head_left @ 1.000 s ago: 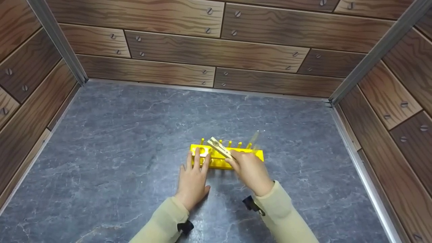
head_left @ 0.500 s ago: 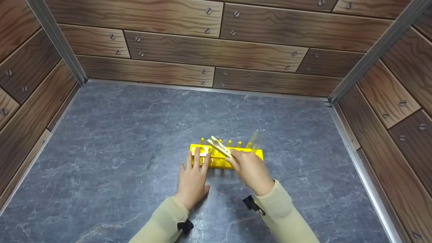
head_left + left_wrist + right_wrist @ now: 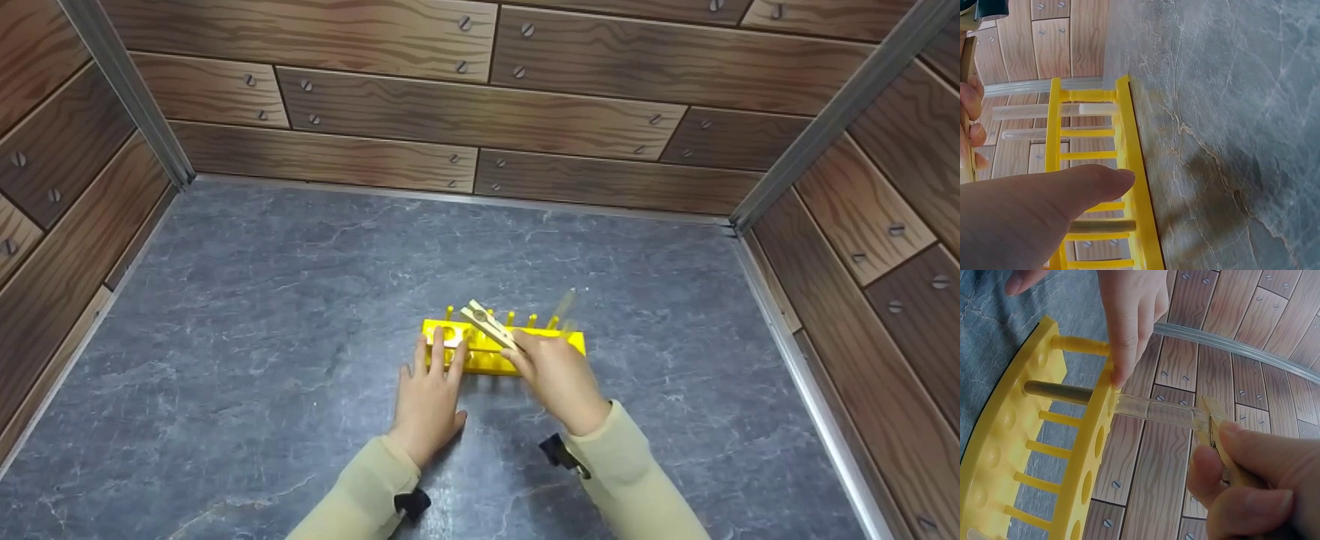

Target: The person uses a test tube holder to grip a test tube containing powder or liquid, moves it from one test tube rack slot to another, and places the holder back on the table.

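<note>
A yellow test tube rack stands on the grey surface in the head view. My left hand rests straight fingers on the rack's left end; in the right wrist view a fingertip touches the upper plate beside a test tube. That tube stands through the rack, its lower part dark brownish and its upper part clear. My right hand grips a wooden test tube holder, whose jaws are around the tube's top in the right wrist view. The left wrist view shows my left thumb in front of the rack.
Two clear tubes are at the rack's right end: one tube in the rack, another tube apparently over a peg. Several yellow pegs line the back. Wood-print panels enclose the back and sides of the grey surface.
</note>
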Motion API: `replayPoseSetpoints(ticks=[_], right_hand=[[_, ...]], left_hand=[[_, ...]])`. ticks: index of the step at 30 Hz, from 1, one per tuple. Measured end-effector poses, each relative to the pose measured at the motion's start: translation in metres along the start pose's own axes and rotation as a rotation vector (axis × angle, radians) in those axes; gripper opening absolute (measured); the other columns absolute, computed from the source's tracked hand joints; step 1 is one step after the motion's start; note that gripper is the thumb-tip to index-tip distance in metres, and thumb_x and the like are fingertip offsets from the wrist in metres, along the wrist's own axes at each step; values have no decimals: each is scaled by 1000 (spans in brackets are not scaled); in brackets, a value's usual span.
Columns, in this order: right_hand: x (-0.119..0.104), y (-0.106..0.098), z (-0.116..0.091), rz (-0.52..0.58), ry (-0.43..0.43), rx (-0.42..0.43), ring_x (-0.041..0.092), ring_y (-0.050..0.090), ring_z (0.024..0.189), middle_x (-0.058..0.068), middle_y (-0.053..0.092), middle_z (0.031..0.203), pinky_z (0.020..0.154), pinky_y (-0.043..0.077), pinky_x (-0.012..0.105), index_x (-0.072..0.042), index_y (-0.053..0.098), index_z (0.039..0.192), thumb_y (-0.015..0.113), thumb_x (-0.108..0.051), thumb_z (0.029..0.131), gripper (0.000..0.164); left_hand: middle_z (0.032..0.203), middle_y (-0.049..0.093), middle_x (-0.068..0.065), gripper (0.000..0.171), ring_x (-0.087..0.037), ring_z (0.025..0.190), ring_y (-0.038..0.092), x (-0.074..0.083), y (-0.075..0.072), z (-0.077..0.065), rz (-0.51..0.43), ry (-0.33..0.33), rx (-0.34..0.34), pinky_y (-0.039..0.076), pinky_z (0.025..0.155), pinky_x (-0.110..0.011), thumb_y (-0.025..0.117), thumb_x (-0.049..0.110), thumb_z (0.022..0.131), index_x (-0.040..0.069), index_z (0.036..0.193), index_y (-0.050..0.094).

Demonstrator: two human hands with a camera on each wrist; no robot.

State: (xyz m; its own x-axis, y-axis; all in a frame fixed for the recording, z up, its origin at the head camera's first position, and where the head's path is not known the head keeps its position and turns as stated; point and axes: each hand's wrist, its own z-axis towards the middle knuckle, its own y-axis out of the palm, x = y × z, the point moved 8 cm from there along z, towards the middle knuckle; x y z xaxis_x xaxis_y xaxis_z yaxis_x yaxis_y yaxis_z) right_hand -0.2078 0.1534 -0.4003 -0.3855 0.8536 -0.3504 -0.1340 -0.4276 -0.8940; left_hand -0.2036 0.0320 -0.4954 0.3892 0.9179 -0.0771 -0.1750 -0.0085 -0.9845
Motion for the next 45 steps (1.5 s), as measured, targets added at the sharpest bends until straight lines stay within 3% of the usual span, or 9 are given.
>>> replayPoseSetpoints(ticks=[4,11,30,40,45], right_hand=[[0,0,0,1,1,0,8,42,50,-3,54,63,47,40,23,-7,66,89,64,-21,88,14],[1,-1,-1,23,3,-9,8,36,48,-6,41,58,45,36,23,-11,61,81,62,-23,89,15],[2,-3,-1,14,0,13,8,43,51,-4,56,64,50,42,24,-7,68,94,62,-24,90,18],[1,-5,-2,21,-22,50,8,37,48,-8,41,56,45,36,23,-10,62,81,63,-23,89,15],[1,-7,-2,25,-28,59,7,37,48,-9,42,56,45,37,22,-11,62,82,63,-24,89,15]], left_hand=[[148,22,-25,104,-44,129,30,0,-1,0,-3,0,-1,47,85,-52,71,61,68,12,148,27],[148,24,-24,102,-45,129,30,-1,-2,0,-45,-13,41,47,83,-52,75,57,65,13,146,31],[147,24,-25,102,-45,129,30,-1,-2,0,-53,-10,26,46,85,-54,75,56,67,12,147,30],[147,25,-25,102,-45,128,31,0,-2,-1,-17,-7,44,47,83,-52,75,58,65,12,146,32],[147,26,-25,102,-45,128,32,0,-2,-1,-18,-9,42,47,83,-52,75,58,65,12,146,32]])
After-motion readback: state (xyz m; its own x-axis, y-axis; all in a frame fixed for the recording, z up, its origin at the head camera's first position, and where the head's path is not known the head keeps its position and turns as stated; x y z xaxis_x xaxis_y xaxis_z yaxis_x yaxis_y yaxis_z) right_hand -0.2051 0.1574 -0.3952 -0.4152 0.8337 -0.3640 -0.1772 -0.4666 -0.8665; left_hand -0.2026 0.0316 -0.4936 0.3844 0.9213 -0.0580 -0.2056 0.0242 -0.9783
